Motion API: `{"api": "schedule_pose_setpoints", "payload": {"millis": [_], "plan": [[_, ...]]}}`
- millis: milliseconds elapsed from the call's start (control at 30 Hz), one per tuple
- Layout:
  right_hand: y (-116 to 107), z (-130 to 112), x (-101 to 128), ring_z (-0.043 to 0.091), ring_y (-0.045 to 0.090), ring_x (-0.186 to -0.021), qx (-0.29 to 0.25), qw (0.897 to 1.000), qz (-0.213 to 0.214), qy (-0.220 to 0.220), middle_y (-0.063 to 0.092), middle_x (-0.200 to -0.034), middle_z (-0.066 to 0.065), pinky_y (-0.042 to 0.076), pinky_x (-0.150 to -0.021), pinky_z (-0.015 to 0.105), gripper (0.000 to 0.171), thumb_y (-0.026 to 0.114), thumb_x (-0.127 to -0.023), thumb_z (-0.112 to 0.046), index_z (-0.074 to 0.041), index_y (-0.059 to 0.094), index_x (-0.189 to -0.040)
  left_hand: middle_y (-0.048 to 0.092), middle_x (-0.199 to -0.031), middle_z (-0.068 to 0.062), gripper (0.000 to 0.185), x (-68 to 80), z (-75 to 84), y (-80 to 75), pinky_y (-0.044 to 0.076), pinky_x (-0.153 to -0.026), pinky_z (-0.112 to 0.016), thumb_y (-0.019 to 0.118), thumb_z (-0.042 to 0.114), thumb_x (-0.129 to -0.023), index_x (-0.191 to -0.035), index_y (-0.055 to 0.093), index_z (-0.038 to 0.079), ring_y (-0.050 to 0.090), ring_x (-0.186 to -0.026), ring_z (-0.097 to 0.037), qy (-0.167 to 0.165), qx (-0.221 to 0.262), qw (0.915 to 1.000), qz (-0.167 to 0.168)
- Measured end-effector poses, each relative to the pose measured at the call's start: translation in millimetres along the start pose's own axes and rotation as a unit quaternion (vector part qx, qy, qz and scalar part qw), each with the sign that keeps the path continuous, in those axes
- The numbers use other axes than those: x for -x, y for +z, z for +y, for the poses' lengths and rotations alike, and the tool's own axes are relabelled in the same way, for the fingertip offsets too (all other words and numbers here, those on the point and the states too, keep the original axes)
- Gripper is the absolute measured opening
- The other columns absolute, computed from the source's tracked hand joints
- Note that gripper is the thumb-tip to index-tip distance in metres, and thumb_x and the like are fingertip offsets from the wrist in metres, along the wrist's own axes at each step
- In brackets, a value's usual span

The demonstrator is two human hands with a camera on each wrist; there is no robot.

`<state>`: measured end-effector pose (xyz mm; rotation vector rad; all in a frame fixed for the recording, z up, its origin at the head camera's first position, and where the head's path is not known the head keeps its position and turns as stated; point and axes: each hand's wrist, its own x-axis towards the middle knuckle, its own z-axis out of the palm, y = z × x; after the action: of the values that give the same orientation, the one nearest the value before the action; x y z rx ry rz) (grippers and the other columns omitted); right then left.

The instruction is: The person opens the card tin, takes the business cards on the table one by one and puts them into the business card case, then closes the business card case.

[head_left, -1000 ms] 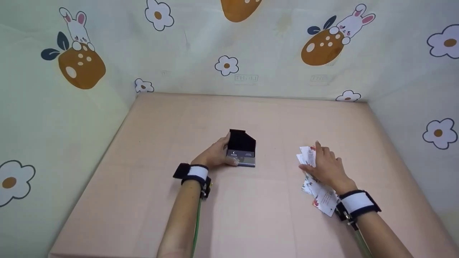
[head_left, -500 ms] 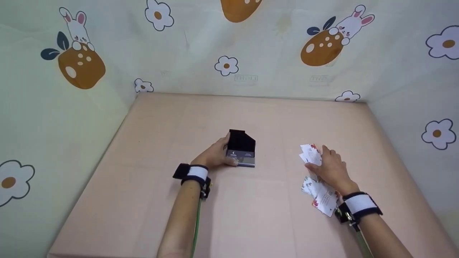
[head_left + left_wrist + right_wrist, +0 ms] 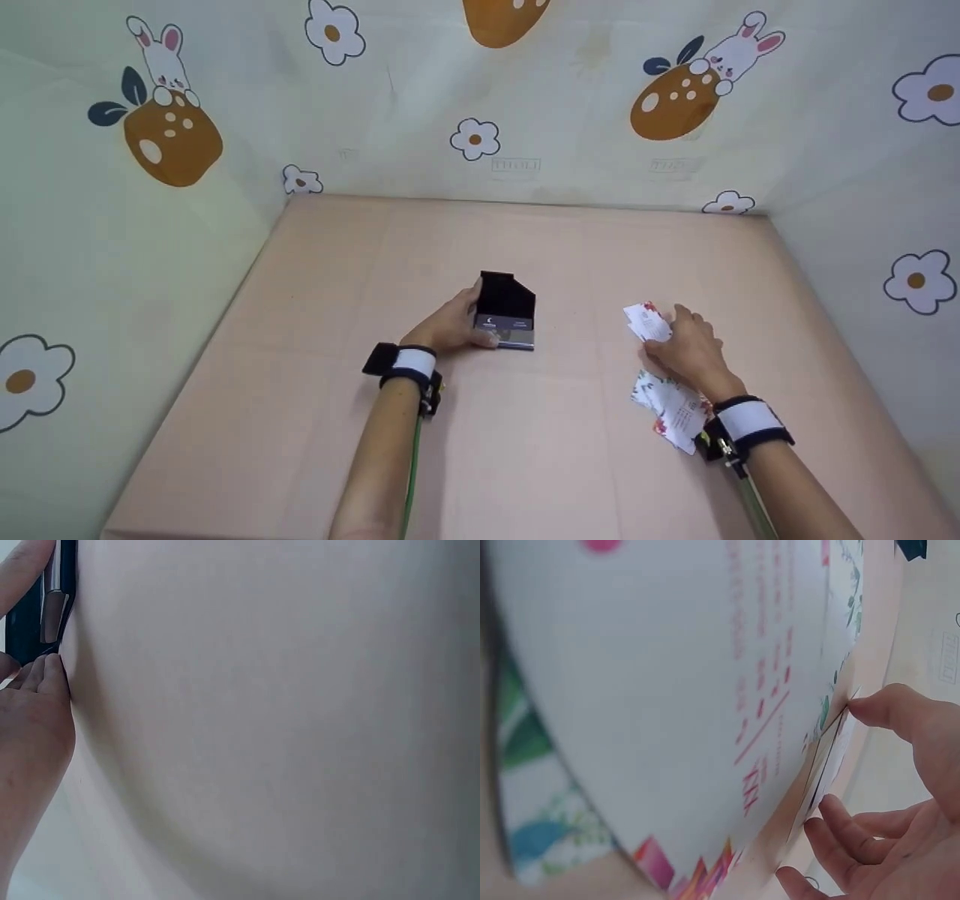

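Both hands are at work on the pink tabletop (image 3: 315, 420), well apart from each other. The left hand (image 3: 450, 326) reaches forward from a straight forearm and grips the left side of a small black card case (image 3: 506, 309): its fingers curl round the far edge and the thumb presses the near corner. The case stands with its black lid raised toward the back wall, and a grey card face shows in its lower part. In the left wrist view only a sliver of the case (image 3: 37, 607) shows at the upper left, with fingertips pinching its edge against the tabletop.

To the right of the case, well clear of it, the right hand (image 3: 690, 349) lies palm down with bent fingers over a loose spread of white printed cards (image 3: 675, 409). Thumb and fingertips pinch a few of these cards at the spread's far end (image 3: 646, 324), lifting their edges slightly. The right wrist view shows a card with pink print (image 3: 667, 690) filling most of the picture, and the fingers (image 3: 900, 712) curled at the edge of thin cards.

Each wrist wears a black-and-white strap (image 3: 409, 362).
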<state>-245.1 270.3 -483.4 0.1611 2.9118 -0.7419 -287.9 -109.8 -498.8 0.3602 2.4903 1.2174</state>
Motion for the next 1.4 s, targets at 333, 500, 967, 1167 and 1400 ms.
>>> {"api": "schedule_pose_setpoints", "payload": {"millis": [333,500,967,1167,1400], "plan": [[0.3,-4.9,2.2,0.055,0.054,-0.119,0.029,0.999,0.009,-0.028,0.047,-0.139,0.038,0.037,-0.101,0.071,0.088,0.072,-0.086,-0.022,0.010,0.025,-0.153,0.020,-0.168,-0.012,0.116,-0.1,1.3,0.4,0.013,-0.129,-0.043,0.086,0.025,-0.078,-0.163,0.006,0.022,0.016,-0.157,-0.029,-0.001,-0.009,1.0000,0.000],[2.7,-4.1,3.3,0.052,0.057,-0.112,0.055,0.996,0.033,-0.063,0.050,-0.135,0.037,0.044,-0.095,0.064,0.086,0.074,-0.082,-0.021,0.009,0.031,-0.151,0.019,-0.168,-0.012,0.117,0.6,0.7,0.6,0.013,-0.129,-0.043,0.086,0.026,-0.079,-0.162,0.004,0.023,0.015,-0.157,-0.029,-0.006,-0.007,0.9999,-0.005],[3.9,0.3,3.4,0.051,0.060,-0.110,0.126,0.968,0.071,-0.204,0.053,-0.132,0.036,0.054,-0.092,0.060,0.077,0.077,-0.083,-0.011,0.010,0.039,-0.147,0.022,-0.166,-0.015,0.117,-0.8,-0.4,-1.0,0.012,-0.129,-0.041,0.086,0.021,-0.079,-0.162,0.004,0.020,0.017,-0.156,-0.029,0.016,-0.011,0.9998,-0.007],[1.0,0.7,3.7,0.046,0.062,-0.109,0.170,0.948,0.071,-0.258,0.058,-0.126,0.031,0.055,-0.092,0.057,0.070,0.078,-0.082,-0.009,0.009,0.046,-0.142,0.022,-0.166,-0.017,0.118,-0.8,0.0,-1.2,0.013,-0.129,-0.042,0.086,0.021,-0.078,-0.162,0.004,0.019,0.018,-0.156,-0.030,0.021,-0.010,0.9997,-0.006],[1.1,3.6,3.8,0.042,0.063,-0.112,0.168,0.938,0.070,-0.295,0.059,-0.128,0.026,0.055,-0.096,0.053,0.071,0.080,-0.082,-0.014,0.006,0.048,-0.142,0.022,-0.166,-0.016,0.117,-0.6,-0.4,-0.6,0.012,-0.129,-0.042,0.086,0.020,-0.079,-0.162,0.004,0.019,0.018,-0.156,-0.030,0.023,-0.011,0.9997,-0.004]]}}
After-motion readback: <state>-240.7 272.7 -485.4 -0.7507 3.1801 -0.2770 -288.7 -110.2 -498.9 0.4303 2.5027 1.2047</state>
